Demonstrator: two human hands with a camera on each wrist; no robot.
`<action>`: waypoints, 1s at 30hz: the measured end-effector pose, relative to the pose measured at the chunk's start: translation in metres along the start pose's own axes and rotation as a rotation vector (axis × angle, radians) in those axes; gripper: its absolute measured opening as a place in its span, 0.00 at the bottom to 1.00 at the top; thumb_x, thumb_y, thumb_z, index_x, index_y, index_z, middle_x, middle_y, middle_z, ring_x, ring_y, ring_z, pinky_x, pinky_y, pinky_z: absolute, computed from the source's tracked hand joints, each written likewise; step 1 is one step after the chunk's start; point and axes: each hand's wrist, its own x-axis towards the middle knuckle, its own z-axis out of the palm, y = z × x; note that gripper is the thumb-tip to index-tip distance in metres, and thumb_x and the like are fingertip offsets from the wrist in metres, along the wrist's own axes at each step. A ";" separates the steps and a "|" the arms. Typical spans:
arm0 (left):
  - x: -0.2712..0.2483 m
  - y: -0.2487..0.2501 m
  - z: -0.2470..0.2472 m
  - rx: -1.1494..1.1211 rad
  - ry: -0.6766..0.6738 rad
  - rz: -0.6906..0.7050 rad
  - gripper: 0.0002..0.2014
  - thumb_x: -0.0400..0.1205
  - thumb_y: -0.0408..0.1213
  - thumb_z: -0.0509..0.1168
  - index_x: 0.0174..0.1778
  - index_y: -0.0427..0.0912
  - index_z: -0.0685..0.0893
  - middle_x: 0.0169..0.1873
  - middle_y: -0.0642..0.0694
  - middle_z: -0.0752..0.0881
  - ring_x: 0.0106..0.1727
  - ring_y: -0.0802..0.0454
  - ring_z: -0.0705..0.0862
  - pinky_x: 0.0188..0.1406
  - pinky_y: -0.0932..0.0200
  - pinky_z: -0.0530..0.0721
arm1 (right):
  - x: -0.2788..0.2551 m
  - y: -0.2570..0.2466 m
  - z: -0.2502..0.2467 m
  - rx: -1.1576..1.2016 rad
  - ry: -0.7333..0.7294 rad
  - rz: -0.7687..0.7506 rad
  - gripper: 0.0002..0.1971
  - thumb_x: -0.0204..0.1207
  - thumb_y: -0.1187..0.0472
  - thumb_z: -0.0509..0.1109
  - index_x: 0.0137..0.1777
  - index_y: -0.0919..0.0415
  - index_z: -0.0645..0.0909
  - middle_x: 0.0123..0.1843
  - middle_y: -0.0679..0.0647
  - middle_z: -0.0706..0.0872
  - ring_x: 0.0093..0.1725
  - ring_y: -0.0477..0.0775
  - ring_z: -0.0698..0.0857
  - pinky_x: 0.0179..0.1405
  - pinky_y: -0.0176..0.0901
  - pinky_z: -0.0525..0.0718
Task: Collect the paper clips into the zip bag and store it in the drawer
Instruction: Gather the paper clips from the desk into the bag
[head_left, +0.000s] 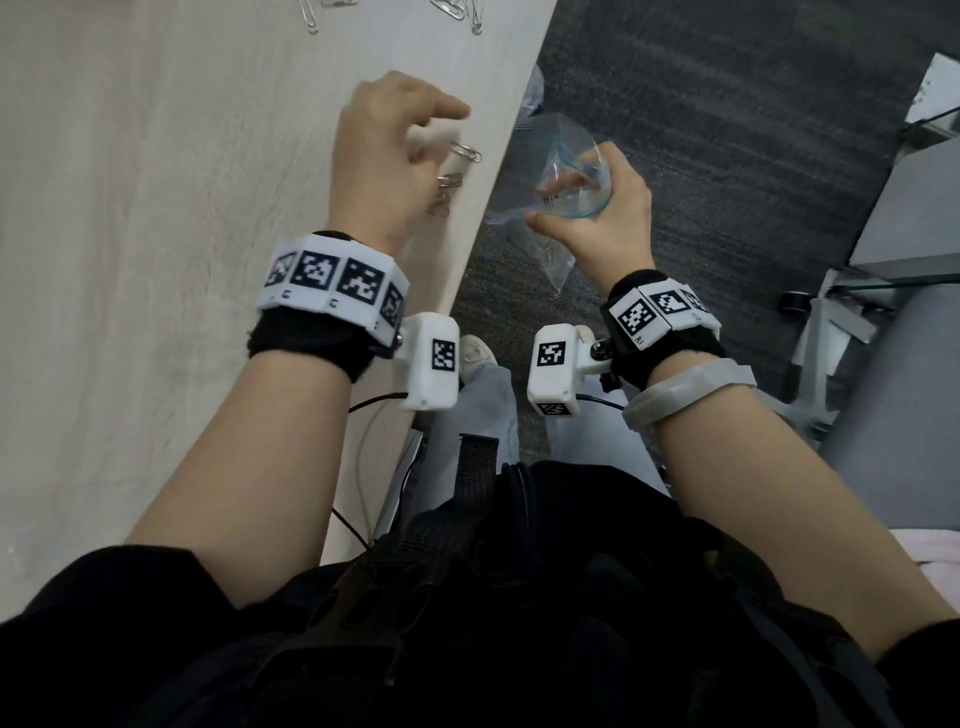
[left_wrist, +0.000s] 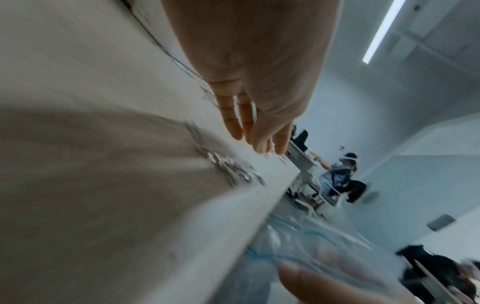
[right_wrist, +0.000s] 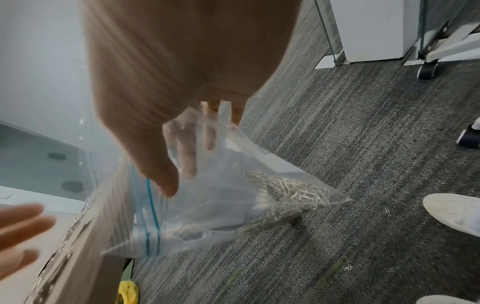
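Observation:
My left hand (head_left: 431, 140) hovers over the light table (head_left: 156, 208) near its right edge, fingers loosely bent and holding nothing. A small heap of silver paper clips (head_left: 457, 166) lies on the table just beside those fingers, blurred in the left wrist view (left_wrist: 228, 168). My right hand (head_left: 587, 208) holds the clear zip bag (head_left: 566, 171) off the table's edge, its mouth toward the clips. The thumb presses the outside and the fingers are inside the mouth. A mass of paper clips (right_wrist: 293, 193) fills the bag's (right_wrist: 221, 195) lower corner.
More paper clips (head_left: 457, 8) lie scattered at the table's far end. A few clips (right_wrist: 348, 267) lie on the grey carpet near my white shoe (right_wrist: 454, 211). A wheeled chair base (head_left: 815, 338) stands to the right. A yellow object (right_wrist: 127, 292) sits under the table edge.

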 end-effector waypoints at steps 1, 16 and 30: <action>-0.002 -0.004 -0.007 0.059 -0.010 -0.032 0.12 0.75 0.38 0.70 0.54 0.49 0.86 0.56 0.47 0.83 0.57 0.51 0.78 0.55 0.73 0.73 | -0.001 0.000 0.000 -0.002 0.000 -0.003 0.20 0.52 0.45 0.78 0.41 0.48 0.75 0.44 0.57 0.90 0.51 0.62 0.86 0.54 0.60 0.83; -0.012 -0.009 -0.010 0.075 -0.196 -0.130 0.28 0.66 0.36 0.78 0.63 0.50 0.82 0.52 0.50 0.72 0.42 0.58 0.74 0.49 0.68 0.80 | -0.005 0.000 0.002 -0.010 -0.014 -0.031 0.18 0.53 0.46 0.77 0.36 0.43 0.70 0.44 0.56 0.90 0.51 0.61 0.86 0.55 0.56 0.82; 0.009 0.012 0.032 0.110 -0.253 0.095 0.09 0.71 0.32 0.74 0.47 0.42 0.88 0.50 0.40 0.82 0.43 0.55 0.78 0.47 0.58 0.81 | 0.002 -0.002 0.003 -0.013 -0.014 0.009 0.22 0.52 0.44 0.78 0.43 0.54 0.78 0.44 0.59 0.89 0.50 0.61 0.86 0.50 0.59 0.84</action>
